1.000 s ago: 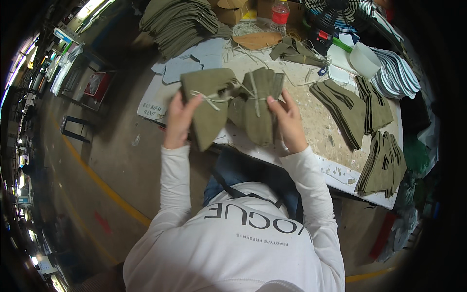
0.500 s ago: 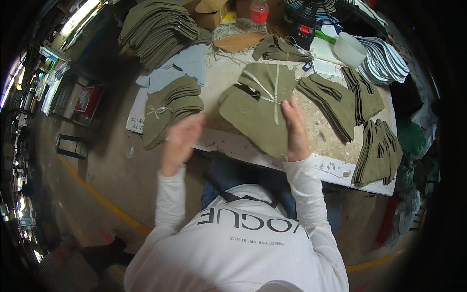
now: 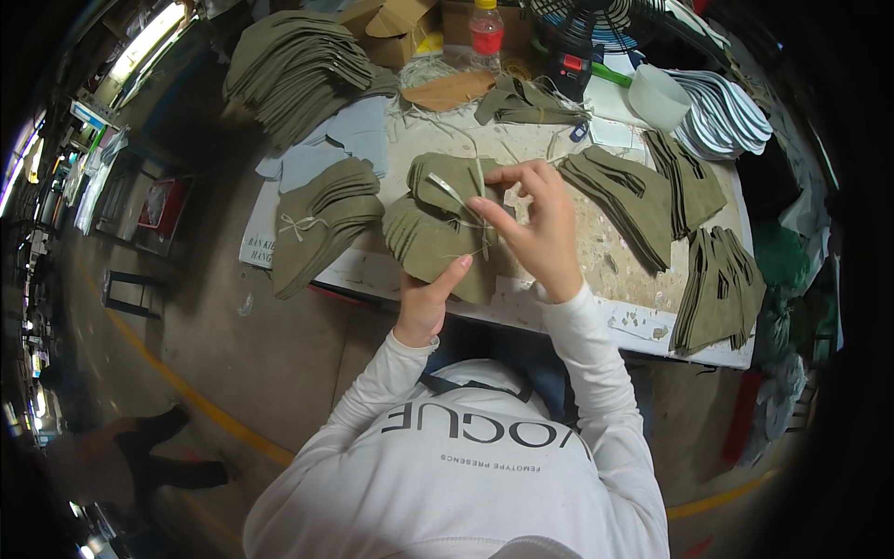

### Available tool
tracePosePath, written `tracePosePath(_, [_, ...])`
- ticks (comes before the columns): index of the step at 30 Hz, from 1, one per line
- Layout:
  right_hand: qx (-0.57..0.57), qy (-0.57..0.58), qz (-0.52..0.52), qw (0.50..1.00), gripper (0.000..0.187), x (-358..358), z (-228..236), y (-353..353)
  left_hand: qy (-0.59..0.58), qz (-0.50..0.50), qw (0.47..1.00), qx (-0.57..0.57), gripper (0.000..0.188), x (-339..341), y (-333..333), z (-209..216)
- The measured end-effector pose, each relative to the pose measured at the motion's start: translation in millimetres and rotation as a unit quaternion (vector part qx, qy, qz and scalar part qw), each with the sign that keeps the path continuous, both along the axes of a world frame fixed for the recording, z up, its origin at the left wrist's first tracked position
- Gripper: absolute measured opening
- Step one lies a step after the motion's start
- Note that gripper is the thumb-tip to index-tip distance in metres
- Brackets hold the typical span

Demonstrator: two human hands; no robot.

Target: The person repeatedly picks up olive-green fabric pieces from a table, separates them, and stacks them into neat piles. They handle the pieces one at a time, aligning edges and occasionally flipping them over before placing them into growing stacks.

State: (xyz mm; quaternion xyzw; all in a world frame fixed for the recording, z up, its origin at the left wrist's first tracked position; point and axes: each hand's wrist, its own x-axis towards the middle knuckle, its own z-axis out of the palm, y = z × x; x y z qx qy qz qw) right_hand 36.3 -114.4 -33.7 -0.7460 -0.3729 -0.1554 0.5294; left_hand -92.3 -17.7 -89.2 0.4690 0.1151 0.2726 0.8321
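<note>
A bundle of olive fabric pieces (image 3: 424,244) is at the table's front edge, its layers fanned on the left side. A white tie string (image 3: 480,172) runs across it. My left hand (image 3: 428,303) grips the bundle's near edge, thumb on top and fingers hidden beneath. Over the bundle's right side, my right hand (image 3: 545,228) has its thumb and index finger curled at the string; the exact contact is hard to make out. Just left lies another olive bundle (image 3: 326,219), tied with a white bow (image 3: 303,224).
Olive stacks (image 3: 629,200) lie at the right, with another stack (image 3: 726,293) near the front corner. A tall olive pile (image 3: 293,70) and light-blue pieces (image 3: 340,140) are back left. A bottle (image 3: 486,37), fan (image 3: 596,23) and white roll (image 3: 659,98) stand at the back.
My left hand has come from the left onto the bundle's near edge. My right hand has moved from the bundle's side up to the string. The bundle has turned and its layers show.
</note>
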Motion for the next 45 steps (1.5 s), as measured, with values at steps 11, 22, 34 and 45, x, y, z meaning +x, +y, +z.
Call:
tracePosePath(11, [0.209,0.395,0.227,0.865,0.018,32,6,5,0.051,-0.158,0.961,-0.22,0.05,-13,19,-6])
tracePosePath(22, [0.095,0.048,-0.074,0.992,0.017,236,-7,63,0.049,-0.091,0.961,-0.258,0.055,-51,42,-13])
tracePosePath(34, [-0.091,-0.192,0.083,0.974,0.021,249,-38,112,-0.057,0.097,0.977,-0.18,0.05,-75,48,4])
tracePosePath(45, [-0.316,-0.28,-0.099,0.901,0.016,265,-63,72,-0.149,0.453,0.879,-0.006,0.048,-73,81,51])
